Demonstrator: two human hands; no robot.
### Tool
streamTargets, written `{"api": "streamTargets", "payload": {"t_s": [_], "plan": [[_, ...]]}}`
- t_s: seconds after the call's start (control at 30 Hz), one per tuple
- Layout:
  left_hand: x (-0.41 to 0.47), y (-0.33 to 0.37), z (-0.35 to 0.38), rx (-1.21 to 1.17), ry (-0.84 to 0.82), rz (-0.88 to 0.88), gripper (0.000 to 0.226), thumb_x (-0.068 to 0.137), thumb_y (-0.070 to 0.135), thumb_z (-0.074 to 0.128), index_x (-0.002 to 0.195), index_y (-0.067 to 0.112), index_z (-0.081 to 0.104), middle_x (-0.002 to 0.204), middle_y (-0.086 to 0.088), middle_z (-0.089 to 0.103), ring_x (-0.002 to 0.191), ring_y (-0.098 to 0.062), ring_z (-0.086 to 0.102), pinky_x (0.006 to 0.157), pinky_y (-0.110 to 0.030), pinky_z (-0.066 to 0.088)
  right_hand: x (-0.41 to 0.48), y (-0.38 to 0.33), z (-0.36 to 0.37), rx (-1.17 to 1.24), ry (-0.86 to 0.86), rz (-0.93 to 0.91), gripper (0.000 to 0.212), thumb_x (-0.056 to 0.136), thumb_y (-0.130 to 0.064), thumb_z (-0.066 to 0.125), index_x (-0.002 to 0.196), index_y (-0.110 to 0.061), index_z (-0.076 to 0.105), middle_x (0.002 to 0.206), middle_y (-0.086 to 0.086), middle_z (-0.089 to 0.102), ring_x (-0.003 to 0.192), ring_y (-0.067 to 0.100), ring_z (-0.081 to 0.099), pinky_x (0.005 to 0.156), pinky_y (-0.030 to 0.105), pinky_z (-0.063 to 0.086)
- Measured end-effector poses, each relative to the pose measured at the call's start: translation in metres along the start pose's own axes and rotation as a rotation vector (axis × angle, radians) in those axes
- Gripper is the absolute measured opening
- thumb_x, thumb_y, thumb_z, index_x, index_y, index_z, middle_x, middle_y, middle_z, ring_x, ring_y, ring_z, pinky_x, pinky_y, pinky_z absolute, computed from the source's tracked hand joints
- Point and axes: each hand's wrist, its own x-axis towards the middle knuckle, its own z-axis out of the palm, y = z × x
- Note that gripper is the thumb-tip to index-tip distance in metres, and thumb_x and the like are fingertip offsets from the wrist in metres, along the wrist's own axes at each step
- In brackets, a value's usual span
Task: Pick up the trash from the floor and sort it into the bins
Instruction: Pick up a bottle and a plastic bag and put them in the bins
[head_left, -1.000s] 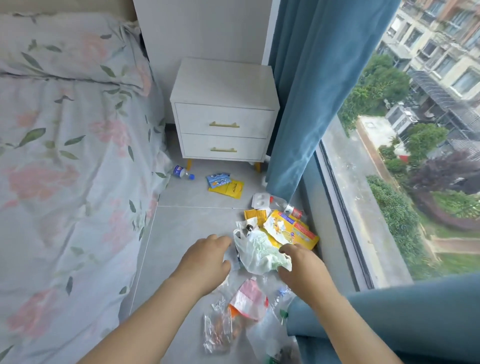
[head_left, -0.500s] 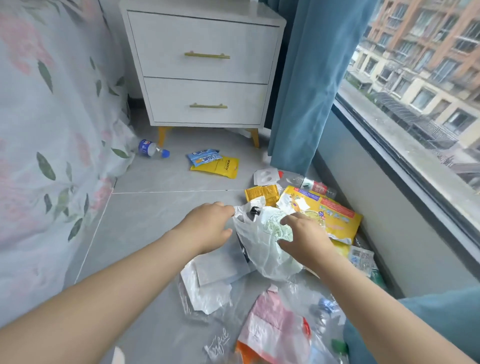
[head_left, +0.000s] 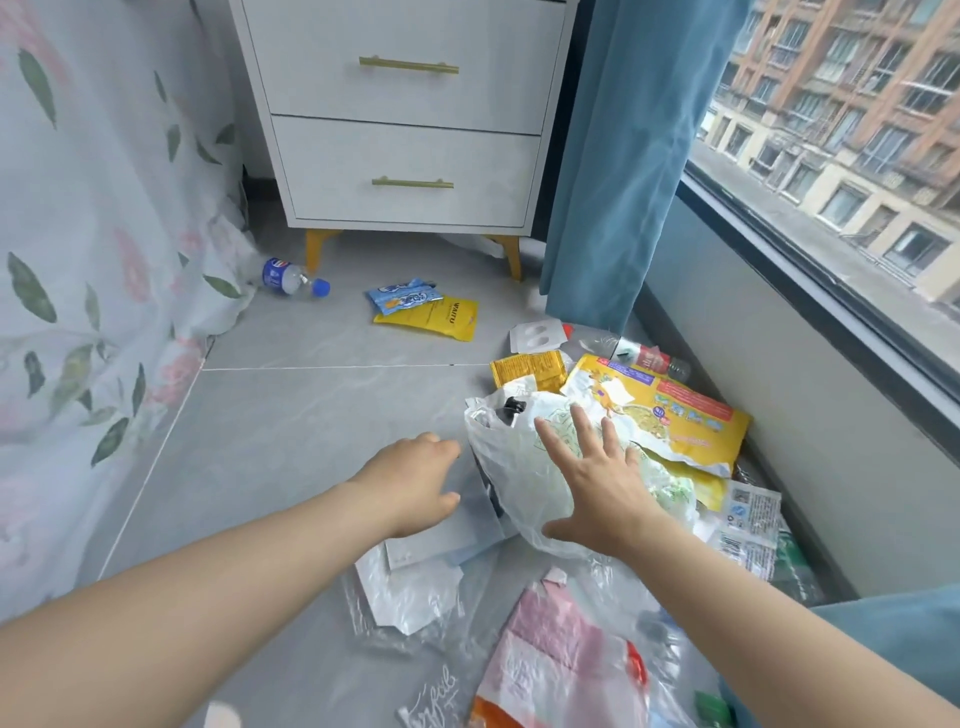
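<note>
A heap of trash lies on the grey floor by the window wall. A crumpled white plastic bag (head_left: 514, 467) sits at its middle, with a large yellow and red package (head_left: 675, 410) behind it. My right hand (head_left: 597, 478) is spread flat over the white bag, fingers straight. My left hand (head_left: 415, 483) hovers just left of the bag over a flat white sheet (head_left: 441, 540), fingers loosely curled and holding nothing. A pink and white wrapper (head_left: 556, 660) and clear plastic lie nearer me. No bin is in view.
A plastic bottle with a blue cap (head_left: 291, 278), a blue packet (head_left: 402, 296) and a yellow pouch (head_left: 441, 317) lie in front of the white nightstand (head_left: 405, 114). A floral bedsheet (head_left: 93, 260) hangs at left. A blue curtain (head_left: 613, 156) hangs at right.
Both hands have let go of the white bag's edges. My right hand opened and spread flat over it; my left hand drew back slightly left. The camera moved closer to the floor.
</note>
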Motion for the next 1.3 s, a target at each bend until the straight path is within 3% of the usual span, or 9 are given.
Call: {"api": "streamTargets", "payload": {"t_s": [0.13, 0.23, 0.37, 0.5, 0.73, 1.1, 1.3], "plan": [[-0.002, -0.006, 0.01, 0.008, -0.032, -0.011, 0.046, 0.091, 0.037, 0.05, 0.129, 0.012, 0.045, 0.13, -0.008, 0.047, 0.118, -0.028, 0.049, 0.098, -0.037, 0.042, 0.013, 0.003, 0.014, -0.017, -0.063, 0.034, 0.12, 0.07, -0.057, 0.073, 0.148, -0.041, -0.016, 0.158, 0.007, -0.022, 0.144, 0.044, -0.011, 0.111, 0.066, 0.014], [-0.002, -0.011, 0.014, 0.005, -0.041, -0.017, 0.046, 0.091, 0.036, 0.05, 0.129, 0.012, 0.044, 0.131, -0.007, 0.046, 0.118, -0.027, 0.048, 0.098, -0.037, 0.042, 0.017, 0.009, 0.028, -0.012, -0.133, 0.068, 0.114, 0.072, -0.055, 0.073, 0.151, -0.037, -0.007, 0.16, 0.01, -0.007, 0.145, 0.043, 0.004, 0.111, 0.06, 0.027], [-0.003, -0.016, 0.016, 0.007, -0.041, -0.021, 0.046, 0.091, 0.037, 0.05, 0.129, 0.012, 0.043, 0.13, -0.006, 0.045, 0.117, -0.027, 0.048, 0.097, -0.036, 0.042, 0.013, 0.021, 0.042, -0.015, -0.109, 0.1, 0.079, 0.078, -0.04, 0.072, 0.143, -0.025, 0.029, 0.137, 0.009, 0.036, 0.12, 0.031, 0.045, 0.087, 0.039, 0.049], [-0.003, -0.015, 0.021, 0.005, -0.049, -0.016, 0.049, 0.09, 0.04, 0.051, 0.131, 0.014, 0.042, 0.131, -0.005, 0.044, 0.117, -0.025, 0.048, 0.098, -0.036, 0.042, 0.007, 0.032, 0.041, 0.009, 0.03, 0.12, 0.045, 0.082, -0.016, 0.058, 0.126, -0.019, 0.047, 0.114, 0.005, 0.048, 0.101, 0.028, 0.056, 0.066, 0.031, 0.041], [0.003, 0.002, 0.03, -0.009, -0.07, 0.011, 0.06, 0.085, 0.046, 0.056, 0.134, 0.017, 0.037, 0.131, -0.005, 0.042, 0.118, -0.026, 0.047, 0.097, -0.036, 0.042, -0.007, 0.053, 0.029, 0.16, 0.18, 0.116, 0.035, 0.08, -0.009, 0.055, 0.115, -0.014, 0.058, 0.105, 0.006, 0.058, 0.09, 0.031, 0.06, 0.066, 0.035, 0.047], [0.033, 0.03, 0.042, -0.134, -0.007, -0.06, 0.079, 0.079, 0.054, 0.062, 0.142, 0.019, 0.029, 0.14, -0.007, 0.035, 0.125, -0.028, 0.045, 0.101, -0.038, 0.042, -0.04, 0.075, 0.014, 0.479, 0.452, 0.249, 0.034, 0.076, -0.004, 0.061, 0.108, -0.014, 0.066, 0.103, 0.004, 0.065, 0.094, 0.024, 0.058, 0.07, 0.027, 0.034], [0.066, 0.045, 0.037, -0.071, 0.083, -0.082, 0.062, 0.079, 0.055, 0.062, 0.122, 0.014, 0.045, 0.126, -0.011, 0.05, 0.116, -0.031, 0.048, 0.094, -0.037, 0.042, -0.044, 0.084, 0.021, 0.499, 0.45, 0.28, 0.031, 0.078, -0.007, 0.061, 0.108, -0.015, 0.065, 0.106, 0.002, 0.065, 0.098, 0.021, 0.055, 0.072, 0.026, 0.032]]}}
